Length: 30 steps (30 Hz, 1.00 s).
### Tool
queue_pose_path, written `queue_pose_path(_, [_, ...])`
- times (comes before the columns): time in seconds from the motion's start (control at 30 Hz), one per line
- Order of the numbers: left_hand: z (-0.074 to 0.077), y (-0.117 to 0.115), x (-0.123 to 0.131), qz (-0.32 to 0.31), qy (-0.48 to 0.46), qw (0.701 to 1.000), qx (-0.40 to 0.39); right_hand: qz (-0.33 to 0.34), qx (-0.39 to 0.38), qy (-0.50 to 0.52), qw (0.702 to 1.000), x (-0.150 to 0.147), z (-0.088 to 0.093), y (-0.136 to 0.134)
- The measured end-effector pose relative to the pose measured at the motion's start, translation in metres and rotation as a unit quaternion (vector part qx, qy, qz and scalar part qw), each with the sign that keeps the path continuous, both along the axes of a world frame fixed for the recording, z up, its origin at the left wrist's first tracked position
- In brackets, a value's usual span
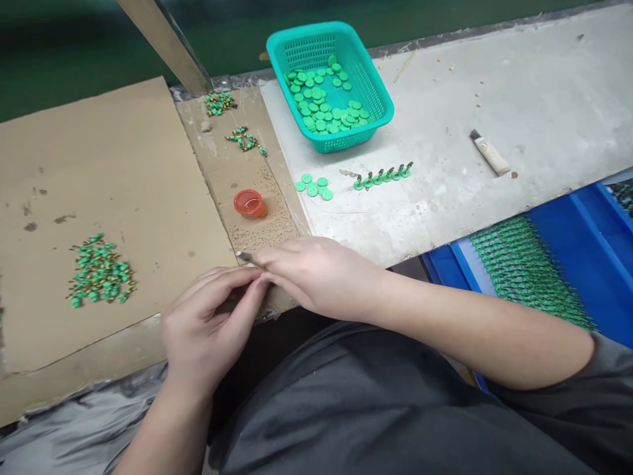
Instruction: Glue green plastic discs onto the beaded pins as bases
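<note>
At the bench's near edge my two hands meet, fingertips touching. My right hand [324,274] is closed around a thin stick-like tool [244,256] whose greyish tip points left; its kind is unclear. My left hand [210,320] is pinched, and whatever it holds is hidden behind the fingers. Just beyond them stands a small red cup [250,204] on speckled cardboard. Farther right lie several loose green discs [312,189] with small holes, beside a row of green discs [378,179] that each carry a small dark upright piece.
A teal basket [380,115] holds many green discs. Small green-and-yellow pieces lie in a large pile [101,272] at left and smaller piles [220,103] farther back. A whitish tube [489,153] lies at right. Below the bench, a blue tray [588,244] holds rows of green pieces.
</note>
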<state>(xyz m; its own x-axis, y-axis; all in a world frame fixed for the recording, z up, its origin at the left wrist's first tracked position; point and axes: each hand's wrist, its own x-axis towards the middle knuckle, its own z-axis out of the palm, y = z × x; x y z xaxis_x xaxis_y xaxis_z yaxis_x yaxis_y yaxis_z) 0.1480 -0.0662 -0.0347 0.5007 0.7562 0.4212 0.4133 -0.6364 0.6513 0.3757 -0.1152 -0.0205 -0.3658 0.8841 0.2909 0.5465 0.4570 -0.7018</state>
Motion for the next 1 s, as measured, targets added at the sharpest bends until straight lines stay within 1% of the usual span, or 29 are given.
queue_pose_path(0.07, [0.002, -0.001, 0.000, 0.002, 0.002, 1.000, -0.015, -0.036, 0.008, 0.031, 0.999, 0.004, -0.003, -0.004])
queue_pose_path(0.17, [0.004, -0.004, 0.003, 0.018, 0.004, 0.999, -0.041, -0.124, 0.013, 0.099, 0.987, 0.012, -0.008, -0.016])
queue_pose_path(0.23, [0.007, -0.006, 0.004, 0.044, -0.025, 0.994, -0.093, -0.173, 0.011, 0.136, 0.975, 0.018, -0.011, -0.025])
queue_pose_path(0.3, [0.011, -0.005, 0.005, 0.066, -0.071, 0.982, -0.160, -0.198, 0.005, 0.162, 0.967, 0.020, -0.013, -0.032])
queue_pose_path(0.37, [0.017, -0.003, 0.002, 0.071, -0.111, 0.970, -0.204, -0.211, -0.001, 0.181, 0.961, 0.020, -0.014, -0.037])
queue_pose_path(0.43, [0.026, 0.000, -0.003, 0.061, -0.134, 0.964, -0.223, -0.216, -0.007, 0.195, 0.957, 0.019, -0.014, -0.039])
queue_pose_path(0.6, [0.057, 0.000, -0.014, 0.005, -0.183, 0.946, -0.267, -0.224, -0.022, 0.196, 0.954, 0.015, -0.014, -0.039])
queue_pose_path(0.73, [0.079, -0.003, -0.013, -0.029, -0.206, 0.933, -0.293, -0.228, -0.031, 0.195, 0.954, 0.014, -0.016, -0.041])
queue_pose_path(0.8, [0.086, -0.004, -0.011, -0.047, -0.221, 0.923, -0.311, -0.230, -0.035, 0.196, 0.953, 0.014, -0.017, -0.041])
queue_pose_path(0.9, [0.092, -0.003, -0.010, -0.066, -0.235, 0.911, -0.332, -0.229, -0.026, 0.195, 0.953, 0.013, -0.019, -0.042])
queue_pose_path(0.93, [0.093, -0.002, -0.010, -0.067, -0.233, 0.911, -0.334, -0.228, -0.023, 0.194, 0.954, 0.013, -0.019, -0.042])
queue_pose_path(1.0, [0.093, -0.001, -0.010, -0.058, -0.212, 0.923, -0.316, -0.225, -0.016, 0.193, 0.955, 0.013, -0.018, -0.041])
